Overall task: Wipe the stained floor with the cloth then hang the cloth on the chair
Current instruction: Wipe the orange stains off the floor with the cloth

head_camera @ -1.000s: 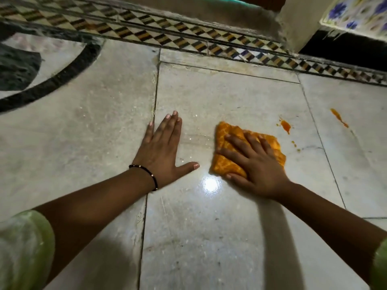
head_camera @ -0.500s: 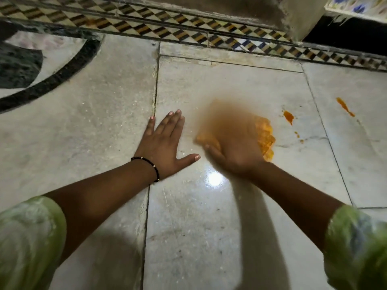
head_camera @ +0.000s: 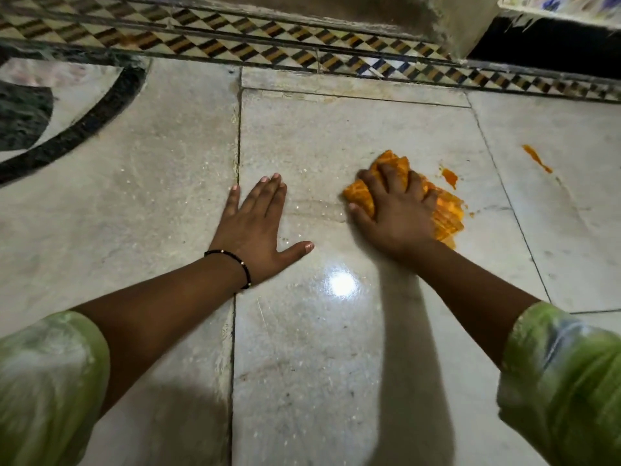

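Observation:
The orange cloth [head_camera: 448, 215] lies bunched on the pale marble floor [head_camera: 336, 136]. My right hand [head_camera: 395, 213] is on top of it, fingers bent over the folds and thumb on its left edge, gripping it while pressing down. An orange stain [head_camera: 449, 177] sits just beyond the cloth's far right edge, with a tiny spot [head_camera: 472, 215] beside the cloth. A longer orange streak [head_camera: 537, 158] marks the adjacent slab to the right. My left hand [head_camera: 258, 223] lies flat on the floor to the left, fingers straight, holding nothing. No chair is in view.
A patterned tile border [head_camera: 302, 55] runs along the far side of the floor. Behind it stand a wall base [head_camera: 463, 25] and a dark gap [head_camera: 544, 45] under a floral cloth. A black curved inlay [head_camera: 84, 122] marks the floor at left.
My right hand swept the cloth left and forward in a blur, then back right; the cloth went from flat to bunched and now lies against the nearer stain. My left hand stayed put.

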Tool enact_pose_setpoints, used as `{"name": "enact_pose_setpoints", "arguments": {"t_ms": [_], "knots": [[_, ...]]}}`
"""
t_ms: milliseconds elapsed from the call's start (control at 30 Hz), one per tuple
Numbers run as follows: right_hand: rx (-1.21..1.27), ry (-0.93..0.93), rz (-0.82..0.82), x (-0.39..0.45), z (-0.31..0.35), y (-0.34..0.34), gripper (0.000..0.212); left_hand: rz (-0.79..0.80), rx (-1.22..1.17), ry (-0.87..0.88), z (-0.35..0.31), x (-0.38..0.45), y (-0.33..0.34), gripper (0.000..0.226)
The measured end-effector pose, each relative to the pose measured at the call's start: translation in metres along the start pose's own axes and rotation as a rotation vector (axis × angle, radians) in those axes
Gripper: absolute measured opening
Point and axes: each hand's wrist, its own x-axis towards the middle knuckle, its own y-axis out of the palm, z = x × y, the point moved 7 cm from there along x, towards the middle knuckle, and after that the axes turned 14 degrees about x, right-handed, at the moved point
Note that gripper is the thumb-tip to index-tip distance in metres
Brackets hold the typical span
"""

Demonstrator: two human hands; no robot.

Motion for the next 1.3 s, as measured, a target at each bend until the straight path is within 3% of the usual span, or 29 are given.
{"name": "enact_pose_setpoints", "arguments": {"t_ms": [133,267,400,500,567,700,833,933,1067,1167,1233,1300], "knots": [[-0.006,-0.252,0.136,-0.049,0.022,0.005,0.075,0.009,0.017,0.003,-0.001,0.000,0.001,0.104],[-0.005,-0.430,0.186,-0.103,-0.015,-0.002,0.079,0.038,-0.003,0.003,-0.001,-0.001,0.001,0.104],[0.069,-0.125,0.069,-0.064,-0.067,-0.015,0.091,0.083,0.014,-0.011,-0.004,-0.003,0.004,0.098],[0.106,0.124,0.022,-0.029,-0.059,-0.010,0.083,0.145,0.063,0.001,-0.006,0.001,0.005,0.096],[0.143,0.152,0.059,-0.023,-0.039,-0.004,0.078,0.220,0.081,0.016,-0.006,0.005,0.005,0.097],[0.080,-0.153,0.182,-0.069,0.001,0.005,0.071,0.361,0.142,0.021,-0.007,0.007,0.004,0.098],[-0.033,-0.420,0.435,-0.123,-0.035,-0.004,0.073,0.508,0.168,-0.011,-0.007,0.008,0.002,0.100],[-0.153,-0.471,0.587,-0.122,-0.078,-0.019,0.074,0.540,0.166,-0.043,-0.008,0.006,-0.005,0.101],[-0.237,-0.475,0.742,-0.096,-0.084,-0.022,0.074,0.607,0.183,-0.142,-0.019,0.001,-0.014,0.094],[-0.145,-0.339,0.709,-0.082,-0.067,-0.015,0.073,0.599,0.112,-0.216,-0.028,-0.004,-0.012,0.085],[-0.018,-0.247,0.564,-0.084,-0.053,-0.012,0.073,0.562,0.107,-0.213,-0.028,-0.004,-0.009,0.081],[0.024,-0.343,0.407,-0.100,-0.041,-0.009,0.074,0.504,0.121,-0.223,-0.024,-0.008,-0.006,0.079]]}}
